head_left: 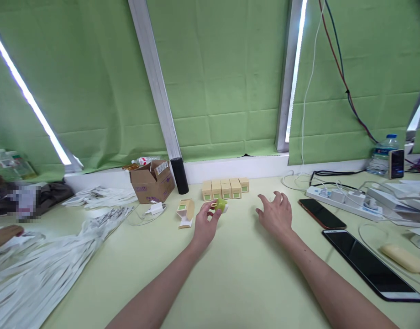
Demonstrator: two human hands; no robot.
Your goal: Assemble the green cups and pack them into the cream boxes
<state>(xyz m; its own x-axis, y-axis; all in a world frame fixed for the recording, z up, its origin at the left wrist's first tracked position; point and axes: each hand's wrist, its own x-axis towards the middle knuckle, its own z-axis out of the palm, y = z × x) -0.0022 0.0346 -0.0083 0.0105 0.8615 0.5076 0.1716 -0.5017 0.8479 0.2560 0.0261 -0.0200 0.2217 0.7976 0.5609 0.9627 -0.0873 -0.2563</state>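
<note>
Between the thumb and fingers of my left hand (pixel 205 225) is a small rounded green-and-white object (pixel 221 206); its exact kind does not show. My right hand (pixel 275 213) hovers over the table with its fingers apart and nothing in them. Left of my left hand stands an opened small tan box (pixel 185 211), its flap hanging toward me. Beyond the hands, several closed tan boxes (pixel 225 189) with green labels stand side by side in a row.
A brown carton (pixel 152 182) and a black cylinder (pixel 179 176) stand at the back. White straps (pixel 69 256) spread over the left side, near another person's hand (pixel 6 236). On the right lie a phone (pixel 322 214), a tablet-like device (pixel 370 262) and a power strip (pixel 347 204).
</note>
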